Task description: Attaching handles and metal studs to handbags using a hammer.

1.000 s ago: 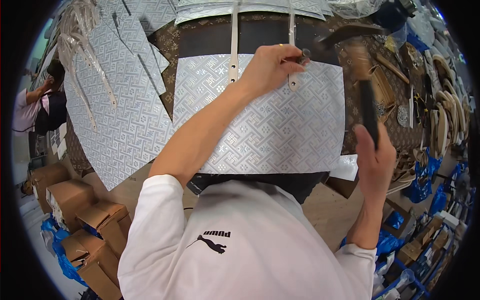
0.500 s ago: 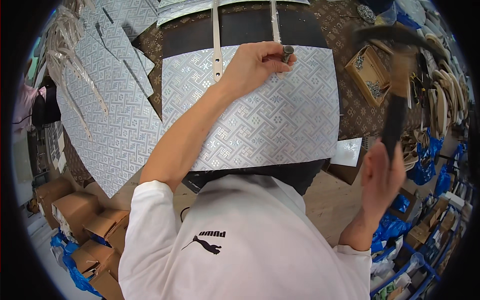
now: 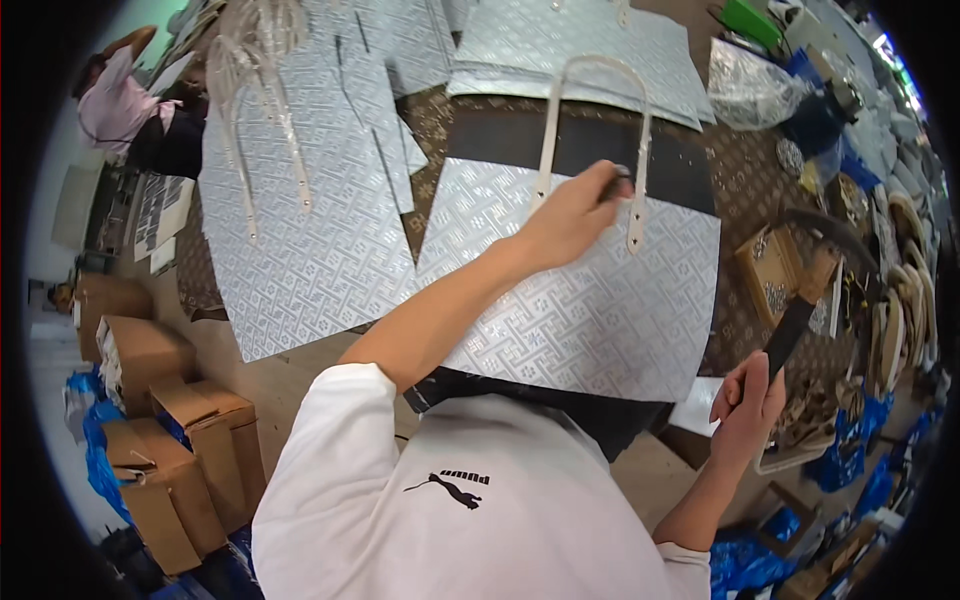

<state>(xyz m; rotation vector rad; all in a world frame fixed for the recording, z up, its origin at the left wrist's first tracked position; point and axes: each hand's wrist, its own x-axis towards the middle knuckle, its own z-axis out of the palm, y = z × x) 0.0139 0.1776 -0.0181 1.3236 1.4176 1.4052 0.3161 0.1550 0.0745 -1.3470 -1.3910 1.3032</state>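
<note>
A silver-white patterned panel (image 3: 600, 310) lies before me with a white strap handle (image 3: 642, 110) looped at its far edge. Small dark studs show at the strap ends. My left hand (image 3: 572, 222) is closed around a short dark metal setting punch (image 3: 619, 180), beside the right strap end and partly covering the panel. The punch is blurred, and whether its tip touches anything is hidden. Off to the right, my right hand (image 3: 748, 402) grips the black handle of a hammer (image 3: 792, 330), its dark head pointing away from me and apart from the panel.
Right of the panel, a cardboard tray (image 3: 775, 262) holds small metal rivets. More patterned panels (image 3: 310, 270) lie at left with plastic-wrapped straps (image 3: 270, 110), and another stack (image 3: 580, 60) lies behind. Cardboard boxes (image 3: 190, 430) stand on the floor at left. A person (image 3: 125, 105) is far left.
My left hand has moved the punch away from the right strap end, which now shows. The hammer has come down from its raised position at right. The whole view has shifted.
</note>
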